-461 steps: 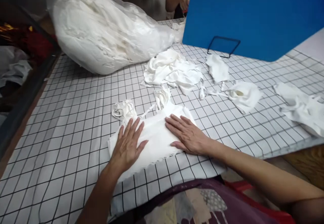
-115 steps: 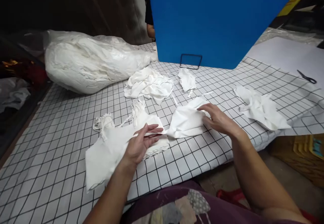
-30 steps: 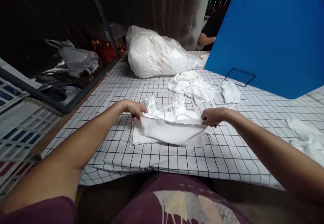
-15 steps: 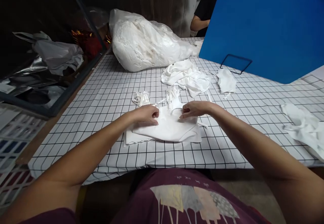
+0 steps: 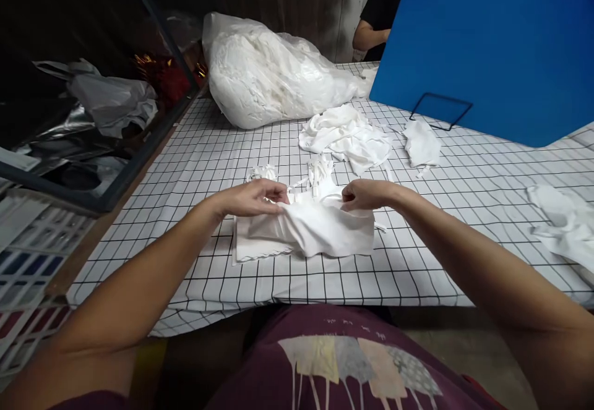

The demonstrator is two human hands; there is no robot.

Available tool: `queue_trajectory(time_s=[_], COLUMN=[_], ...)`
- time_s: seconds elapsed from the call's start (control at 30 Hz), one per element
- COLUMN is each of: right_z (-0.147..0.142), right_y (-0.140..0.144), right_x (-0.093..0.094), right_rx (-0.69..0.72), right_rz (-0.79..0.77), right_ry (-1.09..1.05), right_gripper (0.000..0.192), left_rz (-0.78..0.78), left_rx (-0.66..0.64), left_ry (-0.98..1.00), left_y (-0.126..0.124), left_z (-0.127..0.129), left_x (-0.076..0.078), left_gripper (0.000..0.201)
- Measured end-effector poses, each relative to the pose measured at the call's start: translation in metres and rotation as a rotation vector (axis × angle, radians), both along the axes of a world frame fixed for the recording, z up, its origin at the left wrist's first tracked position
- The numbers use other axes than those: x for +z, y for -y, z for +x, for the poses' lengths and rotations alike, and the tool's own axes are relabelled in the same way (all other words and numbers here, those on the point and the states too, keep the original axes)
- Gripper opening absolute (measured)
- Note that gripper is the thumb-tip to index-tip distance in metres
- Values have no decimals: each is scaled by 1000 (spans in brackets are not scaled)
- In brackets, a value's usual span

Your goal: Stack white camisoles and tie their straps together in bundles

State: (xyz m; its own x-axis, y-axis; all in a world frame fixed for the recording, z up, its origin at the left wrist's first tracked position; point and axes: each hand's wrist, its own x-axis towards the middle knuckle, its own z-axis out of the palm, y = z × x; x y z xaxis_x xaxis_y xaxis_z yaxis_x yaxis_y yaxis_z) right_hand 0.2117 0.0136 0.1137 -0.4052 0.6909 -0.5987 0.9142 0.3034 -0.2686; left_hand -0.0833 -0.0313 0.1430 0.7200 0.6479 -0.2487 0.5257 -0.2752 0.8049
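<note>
A white fabric piece (image 5: 325,230) hangs slightly lifted over a flat stack of white fabric pieces (image 5: 250,246) near the front edge of the table with a black-grid white cover (image 5: 195,169). My left hand (image 5: 253,197) pinches its upper left edge. My right hand (image 5: 366,193) grips its upper right edge. White straps (image 5: 320,172) lie bunched just beyond the two hands.
A large clear bag of white fabric (image 5: 269,79) lies at the back. Loose white pieces lie in a pile (image 5: 346,135), singly (image 5: 421,143) and at the right edge (image 5: 563,221). A blue board (image 5: 487,39) stands back right, another person's arm (image 5: 369,34) behind it. Dark clutter (image 5: 93,101) fills the left.
The fabric piece was held stretched, then laid on the stack with both hands pressed close together. Now the hands have lifted its top edge and moved slightly apart.
</note>
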Motion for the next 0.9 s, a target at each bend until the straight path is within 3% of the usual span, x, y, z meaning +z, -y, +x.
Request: queue_trajectory(time_s=[0.1, 0.2, 0.3, 0.4, 0.5, 0.6, 0.9], right_z=[10, 16, 20, 23, 29, 41, 65], right_y=[-1, 0, 0, -1, 0, 5, 41], right_x=[18, 35, 52, 66, 78, 88, 116], right_rx=[-104, -250, -285, -311, -356, -279, 58], right_rz=[81, 95, 75, 143, 259, 300, 83], right_ry=[-220, -700, -1115, -1322, -1348, -1287, -889], right_gripper=[17, 17, 12, 17, 29, 39, 36], left_rz=[-35, -1, 48, 94, 142, 155, 165], left_rx=[157, 311, 344, 389, 455, 479, 547], left_ry=[177, 376, 531, 599, 638, 587, 434], left_y=[4, 7, 9, 9, 7, 5, 0], left_z=[-15, -29, -42, -53, -63, -73, -85], left_x=[32, 62, 86, 103, 114, 119, 103], left_gripper=[24, 26, 24, 20, 17, 21, 21])
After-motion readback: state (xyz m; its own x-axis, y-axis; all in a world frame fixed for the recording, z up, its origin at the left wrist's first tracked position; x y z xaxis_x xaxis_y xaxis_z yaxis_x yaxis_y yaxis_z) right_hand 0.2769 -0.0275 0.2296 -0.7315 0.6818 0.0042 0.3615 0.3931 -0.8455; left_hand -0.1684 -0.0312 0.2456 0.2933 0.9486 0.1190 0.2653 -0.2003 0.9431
